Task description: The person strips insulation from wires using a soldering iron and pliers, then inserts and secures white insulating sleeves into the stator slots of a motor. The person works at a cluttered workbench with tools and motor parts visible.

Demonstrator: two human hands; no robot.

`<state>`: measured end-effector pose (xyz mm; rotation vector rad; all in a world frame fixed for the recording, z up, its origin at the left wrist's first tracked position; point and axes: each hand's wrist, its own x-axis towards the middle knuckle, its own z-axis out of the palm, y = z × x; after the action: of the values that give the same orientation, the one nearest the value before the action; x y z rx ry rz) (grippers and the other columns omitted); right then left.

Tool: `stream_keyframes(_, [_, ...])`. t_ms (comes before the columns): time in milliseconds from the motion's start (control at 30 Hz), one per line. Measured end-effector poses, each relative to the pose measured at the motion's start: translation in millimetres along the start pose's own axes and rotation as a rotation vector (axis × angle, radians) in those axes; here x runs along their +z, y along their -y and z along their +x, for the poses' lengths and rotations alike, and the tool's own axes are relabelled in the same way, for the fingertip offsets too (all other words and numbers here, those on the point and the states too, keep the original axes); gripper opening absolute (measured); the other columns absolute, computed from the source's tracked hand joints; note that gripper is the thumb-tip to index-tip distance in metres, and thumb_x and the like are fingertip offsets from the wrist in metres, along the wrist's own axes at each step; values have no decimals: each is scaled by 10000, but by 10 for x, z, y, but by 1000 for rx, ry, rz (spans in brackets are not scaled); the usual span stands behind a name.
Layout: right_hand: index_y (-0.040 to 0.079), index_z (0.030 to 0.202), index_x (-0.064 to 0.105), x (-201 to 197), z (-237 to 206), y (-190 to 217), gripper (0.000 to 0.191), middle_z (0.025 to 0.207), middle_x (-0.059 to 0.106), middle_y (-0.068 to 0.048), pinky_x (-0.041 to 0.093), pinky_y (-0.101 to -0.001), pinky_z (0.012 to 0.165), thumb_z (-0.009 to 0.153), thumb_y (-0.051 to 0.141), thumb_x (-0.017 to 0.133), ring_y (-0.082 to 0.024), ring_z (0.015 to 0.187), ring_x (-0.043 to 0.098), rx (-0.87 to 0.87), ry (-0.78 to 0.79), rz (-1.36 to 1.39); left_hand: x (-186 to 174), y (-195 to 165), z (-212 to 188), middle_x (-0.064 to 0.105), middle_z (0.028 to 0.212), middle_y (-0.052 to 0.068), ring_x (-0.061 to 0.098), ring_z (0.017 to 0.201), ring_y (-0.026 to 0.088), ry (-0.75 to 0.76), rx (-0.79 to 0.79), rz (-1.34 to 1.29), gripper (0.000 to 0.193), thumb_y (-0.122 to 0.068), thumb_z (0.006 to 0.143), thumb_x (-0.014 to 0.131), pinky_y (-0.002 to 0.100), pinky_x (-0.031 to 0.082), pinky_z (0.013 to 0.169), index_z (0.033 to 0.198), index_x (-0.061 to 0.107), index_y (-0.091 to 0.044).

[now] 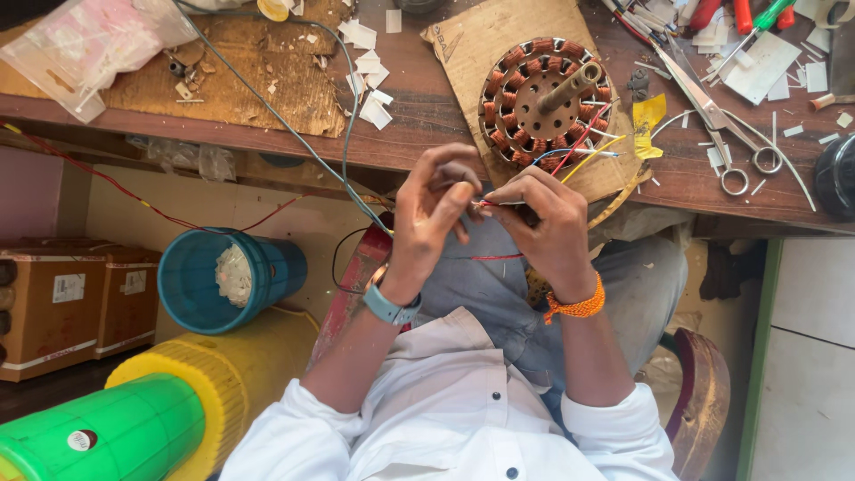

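Both hands meet just below the bench edge, over the person's lap. The left hand (436, 209), a blue watch at its wrist, curls its fingers and pinches the end of a thin red wire (500, 203). The right hand (545, 223), with an orange thread band at the wrist, pinches the same wire close by. The wire runs up to the copper-wound stator (543, 98) sitting on cardboard on the wooden bench (427, 116), with scissors (721, 120) lying to its right.

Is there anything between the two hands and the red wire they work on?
Nothing visible does. The left hand and the right hand already pinch the red wire between their fingers, in front of the wound stator on the bench.
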<state>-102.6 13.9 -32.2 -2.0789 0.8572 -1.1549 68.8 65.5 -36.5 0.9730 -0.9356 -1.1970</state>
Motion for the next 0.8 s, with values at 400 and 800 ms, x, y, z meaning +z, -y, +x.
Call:
stream_keyframes(400, [36,964,720,183,-62,-73,185,898,694,-77,538,-314,639,849,-3,860,-189,761,706,-33,-132,-116,-18,29,-73,716,989,52,692,776,84,-80,-186,77,188,-137,1010,665,206,555,523,1132,685,4])
stream_keyframes(800, [4,930,726,-89,101,26,192,859,723,-71,525,-287,663,822,89,860,-170,751,712,150,161,40,-326,113,43,620,1094,17,657,830,205,105,889,978,331,41,845,776,323,564,669,1137,724,-107])
